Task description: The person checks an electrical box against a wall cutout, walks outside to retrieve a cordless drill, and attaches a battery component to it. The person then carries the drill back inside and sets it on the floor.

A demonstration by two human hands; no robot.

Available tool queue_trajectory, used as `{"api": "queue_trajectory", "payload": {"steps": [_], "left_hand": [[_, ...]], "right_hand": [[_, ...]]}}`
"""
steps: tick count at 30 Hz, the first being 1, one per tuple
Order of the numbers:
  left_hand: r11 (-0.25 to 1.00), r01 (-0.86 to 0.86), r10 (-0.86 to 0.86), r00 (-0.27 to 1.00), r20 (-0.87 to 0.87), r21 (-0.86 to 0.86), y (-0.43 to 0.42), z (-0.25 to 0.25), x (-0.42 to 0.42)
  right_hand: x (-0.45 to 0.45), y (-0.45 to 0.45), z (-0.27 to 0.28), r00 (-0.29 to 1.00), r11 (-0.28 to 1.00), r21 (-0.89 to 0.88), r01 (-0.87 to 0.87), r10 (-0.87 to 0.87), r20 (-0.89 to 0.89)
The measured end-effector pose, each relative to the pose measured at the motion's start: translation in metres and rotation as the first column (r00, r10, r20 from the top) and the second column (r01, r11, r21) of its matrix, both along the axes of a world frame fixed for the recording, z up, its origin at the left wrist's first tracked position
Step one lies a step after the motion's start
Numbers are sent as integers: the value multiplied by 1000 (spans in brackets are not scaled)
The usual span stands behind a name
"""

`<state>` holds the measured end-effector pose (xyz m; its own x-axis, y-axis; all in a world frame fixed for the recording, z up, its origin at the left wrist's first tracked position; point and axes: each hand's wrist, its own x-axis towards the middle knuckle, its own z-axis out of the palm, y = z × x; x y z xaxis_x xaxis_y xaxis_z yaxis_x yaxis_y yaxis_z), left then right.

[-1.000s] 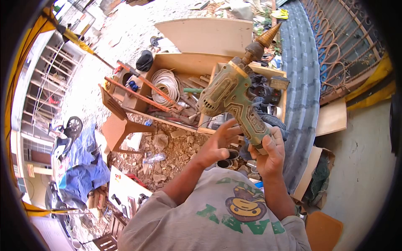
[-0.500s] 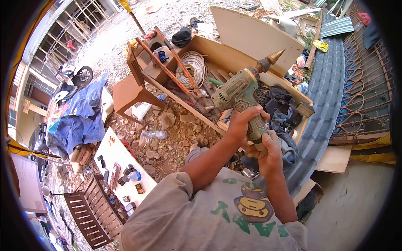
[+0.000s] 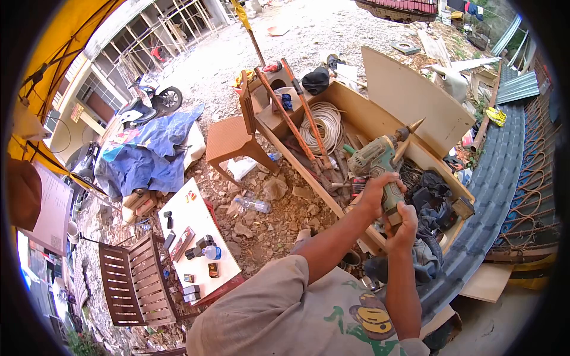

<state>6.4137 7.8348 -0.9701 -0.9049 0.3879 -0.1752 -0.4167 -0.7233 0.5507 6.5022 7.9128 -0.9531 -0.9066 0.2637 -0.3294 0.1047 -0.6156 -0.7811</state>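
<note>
A green cordless drill (image 3: 375, 155) with a cone-shaped step bit (image 3: 416, 126) is held over the open wooden box, its bit pointing up and to the right. My left hand (image 3: 379, 194) is closed around the drill's handle just under the body. Lower down, my right hand (image 3: 404, 228) grips the bottom end of the handle, its fingers partly hidden. Behind the drill, the wooden box (image 3: 362, 105) holds a coil of white cable (image 3: 322, 127), a bolt cutter with orange handles (image 3: 284, 117), and dark cloth and bags (image 3: 435, 187).
A brown plastic chair (image 3: 228, 142) stands beside the box. To the left are a white table (image 3: 189, 216) with small items and a slatted wooden bench (image 3: 142, 285). Stony ground holds a plastic bottle (image 3: 253, 204). Grey roof sheeting (image 3: 502, 178) runs along the right.
The view has swung left, so the box, chair and table appear further right and lower. Both hands keep their hold on the drill, which now looks smaller and farther from the camera.
</note>
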Motion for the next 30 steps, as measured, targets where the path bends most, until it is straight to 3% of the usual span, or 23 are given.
{"api": "queue_trajectory", "payload": {"steps": [2, 5, 11, 12, 18, 19, 22, 25, 28, 30], "left_hand": [[999, 17, -22, 996, 92, 49, -13, -19, -16], [999, -47, 47, 996, 73, -8, -22, -23, -5], [998, -51, 53, 994, 92, -23, -16, -13, -13], [998, -63, 64, 994, 90, -15, -13, -11, -12], [995, -97, 97, 995, 8, 4, -15, -29, -26], [996, -84, 83, 995, 58, 5, -18, -24, -25], [995, -98, 100, 993, 68, -26, -27, -22, -34], [990, -140, 135, 982, 133, 25, -36, -30, -50], [995, -50, 55, 997, 58, -91, -41, -27, -40], [997, -12, 20, 996, 92, -76, -32, -24, -41]], "right_hand": [[-12, -8, 2, 990, 1000, -15, 27, -25, 141], [-4, -18, -10, 994, 999, 44, -8, 3, 113], [-4, -13, 3, 990, 1000, -18, -3, 6, 141], [-8, -15, -5, 990, 998, 1, 56, -56, 132], [-22, -15, -9, 993, 998, -18, -60, 61, 99], [-23, -20, -2, 989, 1000, -2, -4, 4, 150], [-30, -20, -3, 991, 991, 35, -129, 127, 50], [-40, -31, -13, 990, 997, 52, -61, 54, 132], [-28, -36, -6, 980, 996, -23, -82, 85, 180], [-26, -31, -3, 983, 999, -15, -32, 34, 182]]}}
